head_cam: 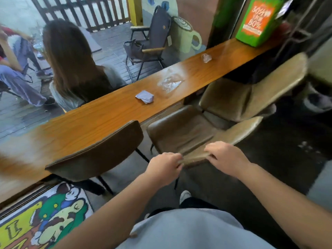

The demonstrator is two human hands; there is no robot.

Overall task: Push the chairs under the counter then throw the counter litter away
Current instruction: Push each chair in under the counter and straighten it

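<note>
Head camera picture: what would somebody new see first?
First, the two bare hands, left hand and right hand, gripping the backrest of the middle brown padded chair at the long orange wooden counter. Next, the litter on it: a crumpled white paper and a clear plastic wrapper.

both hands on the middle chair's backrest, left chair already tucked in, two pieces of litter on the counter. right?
Not quite: the head view shows three pieces on the counter, not two: a crumpled white paper, a clear plastic wrapper and a small clear wad. The rest holds: left hand and right hand grip the middle chair's backrest; left chair tucked in.
</note>
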